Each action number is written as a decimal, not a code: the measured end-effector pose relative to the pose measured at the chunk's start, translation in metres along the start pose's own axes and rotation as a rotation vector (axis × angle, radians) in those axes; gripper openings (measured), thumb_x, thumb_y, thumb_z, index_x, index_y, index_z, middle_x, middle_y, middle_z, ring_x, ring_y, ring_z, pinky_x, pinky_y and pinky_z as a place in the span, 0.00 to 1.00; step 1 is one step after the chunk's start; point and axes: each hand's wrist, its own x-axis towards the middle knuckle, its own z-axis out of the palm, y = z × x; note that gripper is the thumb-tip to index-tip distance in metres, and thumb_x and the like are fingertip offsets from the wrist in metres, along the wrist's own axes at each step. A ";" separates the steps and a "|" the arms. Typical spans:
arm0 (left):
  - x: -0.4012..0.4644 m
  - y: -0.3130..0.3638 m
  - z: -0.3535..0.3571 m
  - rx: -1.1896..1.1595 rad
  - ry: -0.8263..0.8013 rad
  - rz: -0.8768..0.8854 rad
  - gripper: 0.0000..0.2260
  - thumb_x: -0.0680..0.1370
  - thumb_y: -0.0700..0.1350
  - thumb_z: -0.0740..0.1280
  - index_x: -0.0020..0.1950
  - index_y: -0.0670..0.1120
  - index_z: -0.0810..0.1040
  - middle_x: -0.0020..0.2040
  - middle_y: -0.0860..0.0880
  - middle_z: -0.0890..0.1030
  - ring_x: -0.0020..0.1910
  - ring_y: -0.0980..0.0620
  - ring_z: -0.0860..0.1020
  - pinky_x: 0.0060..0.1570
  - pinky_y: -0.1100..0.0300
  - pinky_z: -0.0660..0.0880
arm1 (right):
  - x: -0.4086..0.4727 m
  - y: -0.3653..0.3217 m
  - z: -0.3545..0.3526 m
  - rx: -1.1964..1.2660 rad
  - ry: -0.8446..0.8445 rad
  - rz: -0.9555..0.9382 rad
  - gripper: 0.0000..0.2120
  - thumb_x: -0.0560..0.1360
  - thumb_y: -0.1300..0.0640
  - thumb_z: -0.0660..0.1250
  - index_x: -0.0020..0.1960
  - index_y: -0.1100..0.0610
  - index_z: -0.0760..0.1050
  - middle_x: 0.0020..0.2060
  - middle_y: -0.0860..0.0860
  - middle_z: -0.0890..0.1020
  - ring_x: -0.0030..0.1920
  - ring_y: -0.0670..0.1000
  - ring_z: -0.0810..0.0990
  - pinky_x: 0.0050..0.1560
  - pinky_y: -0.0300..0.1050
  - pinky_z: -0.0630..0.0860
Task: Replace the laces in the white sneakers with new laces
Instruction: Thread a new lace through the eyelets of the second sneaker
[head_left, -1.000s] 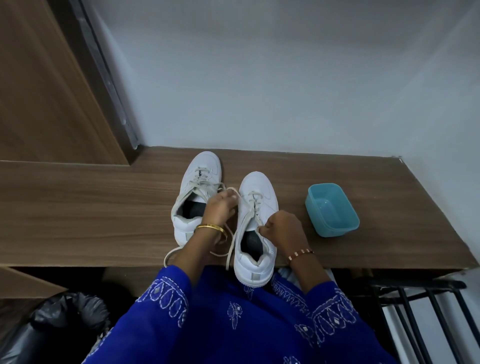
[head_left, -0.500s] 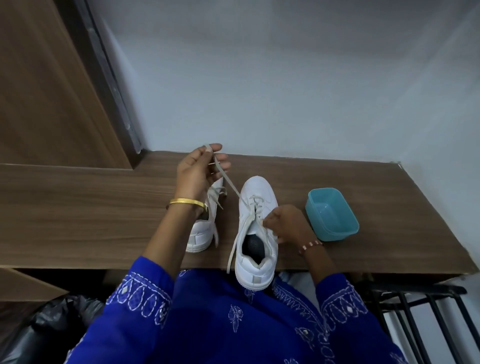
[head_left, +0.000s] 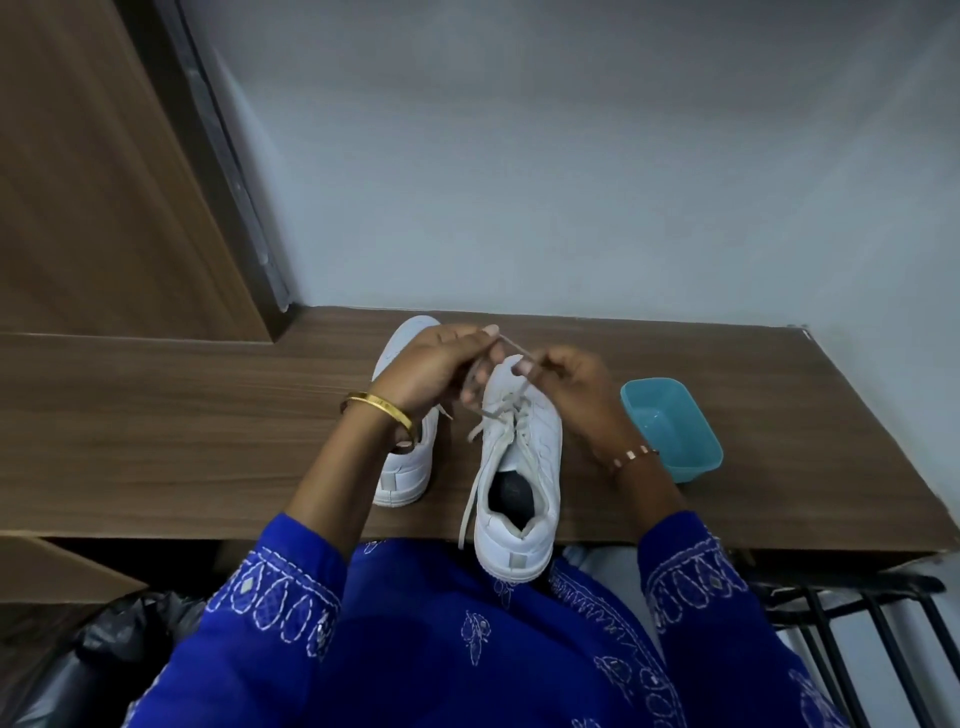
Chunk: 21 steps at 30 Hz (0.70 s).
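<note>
A long wooden shelf (head_left: 156, 415) holds two white shoes. The right shoe (head_left: 519, 467) sits near the front edge, its heel hanging over. The left shoe (head_left: 402, 457) stands beside it. A blue tub (head_left: 670, 426) is near. The left hand (head_left: 436, 369) and right hand (head_left: 571, 389) both pinch one lace (head_left: 511, 347) above the right shoe.

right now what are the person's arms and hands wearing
Both arms wear deep blue sleeves ending short of the wrists, their cuffs stitched with white embroidered motifs. The left hand has a plain gold bangle at its wrist; the right hand has a thin beaded bracelet. No gloves; no rings visible.
</note>
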 end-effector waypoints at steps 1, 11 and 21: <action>0.001 -0.001 -0.003 -0.017 0.072 -0.002 0.15 0.81 0.43 0.57 0.34 0.44 0.72 0.22 0.53 0.69 0.18 0.57 0.64 0.23 0.65 0.66 | -0.001 0.002 -0.006 0.046 -0.001 0.020 0.07 0.77 0.59 0.65 0.40 0.57 0.78 0.37 0.49 0.82 0.35 0.40 0.79 0.41 0.32 0.74; 0.005 -0.034 -0.005 0.732 0.489 0.054 0.11 0.77 0.35 0.59 0.53 0.38 0.79 0.50 0.41 0.80 0.47 0.45 0.78 0.49 0.58 0.71 | -0.017 -0.011 -0.016 -0.037 0.103 0.036 0.11 0.77 0.58 0.64 0.39 0.61 0.79 0.25 0.45 0.78 0.21 0.46 0.70 0.25 0.38 0.66; 0.004 -0.052 0.029 0.790 0.377 0.170 0.09 0.78 0.37 0.60 0.42 0.37 0.79 0.44 0.40 0.79 0.45 0.45 0.76 0.40 0.60 0.65 | -0.018 0.000 -0.001 -0.254 0.068 0.021 0.08 0.77 0.59 0.63 0.41 0.59 0.77 0.29 0.43 0.74 0.29 0.39 0.72 0.32 0.31 0.65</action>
